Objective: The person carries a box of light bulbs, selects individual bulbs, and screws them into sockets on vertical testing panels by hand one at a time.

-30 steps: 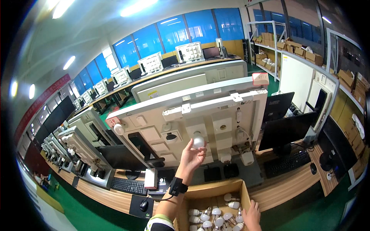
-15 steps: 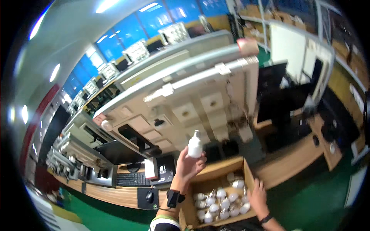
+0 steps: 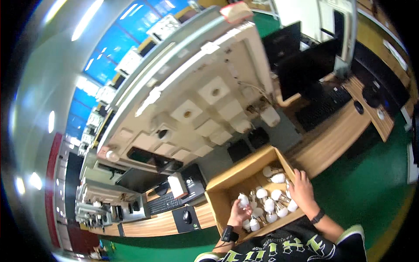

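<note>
At the left side of an open cardboard box (image 3: 238, 174): left hand (image 3: 238, 214), fingers closed round one white bulb (image 3: 243, 201) at their tips. Loose bulbs (image 3: 269, 205) lie rightward, inside. Right hand (image 3: 303, 191) touches the right wall; closure unclear.

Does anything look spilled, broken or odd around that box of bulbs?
Nothing clearly stands out. The light bulbs lie jumbled, pointing different ways, but they look loosely packed inside the cardboard box; I see none spilled outside it. The picture is too blurred to rule out fine cracks.
</note>
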The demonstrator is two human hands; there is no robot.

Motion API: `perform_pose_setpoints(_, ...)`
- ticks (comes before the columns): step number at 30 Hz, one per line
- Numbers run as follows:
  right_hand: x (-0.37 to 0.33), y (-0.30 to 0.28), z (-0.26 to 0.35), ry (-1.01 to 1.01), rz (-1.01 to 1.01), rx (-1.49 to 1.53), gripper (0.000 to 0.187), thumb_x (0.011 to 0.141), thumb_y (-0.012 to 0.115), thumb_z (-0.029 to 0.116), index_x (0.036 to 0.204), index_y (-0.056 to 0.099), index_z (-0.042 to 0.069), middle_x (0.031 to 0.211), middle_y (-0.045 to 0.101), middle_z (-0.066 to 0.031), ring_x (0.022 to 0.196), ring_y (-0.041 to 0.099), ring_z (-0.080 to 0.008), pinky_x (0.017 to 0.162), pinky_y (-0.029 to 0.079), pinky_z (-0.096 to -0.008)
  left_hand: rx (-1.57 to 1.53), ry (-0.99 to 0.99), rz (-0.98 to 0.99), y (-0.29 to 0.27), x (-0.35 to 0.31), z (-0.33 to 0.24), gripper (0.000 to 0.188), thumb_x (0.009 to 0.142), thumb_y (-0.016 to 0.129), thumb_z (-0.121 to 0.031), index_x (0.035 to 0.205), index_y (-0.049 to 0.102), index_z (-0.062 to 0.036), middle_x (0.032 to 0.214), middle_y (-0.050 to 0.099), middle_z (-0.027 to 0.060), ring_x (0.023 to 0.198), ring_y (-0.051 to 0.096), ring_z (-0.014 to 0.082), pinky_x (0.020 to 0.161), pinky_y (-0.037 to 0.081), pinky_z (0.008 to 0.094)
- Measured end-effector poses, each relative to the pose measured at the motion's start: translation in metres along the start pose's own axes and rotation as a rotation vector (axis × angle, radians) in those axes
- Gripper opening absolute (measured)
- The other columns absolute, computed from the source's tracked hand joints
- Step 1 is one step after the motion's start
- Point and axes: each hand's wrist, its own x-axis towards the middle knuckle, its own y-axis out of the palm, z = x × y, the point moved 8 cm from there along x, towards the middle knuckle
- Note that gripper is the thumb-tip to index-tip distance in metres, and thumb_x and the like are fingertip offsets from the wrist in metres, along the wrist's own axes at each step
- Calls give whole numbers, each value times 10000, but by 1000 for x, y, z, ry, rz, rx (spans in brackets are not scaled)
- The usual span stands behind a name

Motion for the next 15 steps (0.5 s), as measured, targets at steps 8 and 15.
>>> perform_pose_setpoints(8,-6,4,-1,27,-26,69,605,802,673,106,1322,384,-3,1215,463,-228,1087,529,-426,892,474,-481,451,506,85,36,-61,-22,161,934,593,-208,1038,594,-85,839,642,11,656,563,115,564,448,256)
perform_pose_setpoints(15,-3,10,-10,104,41,118,608,826,654,113,1355,373,10,1245,474,-234,1121,517,-439,912,457,-485,1104,1398,-546,36,-237,-68,287,896,660,-158,1128,562,-20,1061,609,80,920,586,143,793,495,286)
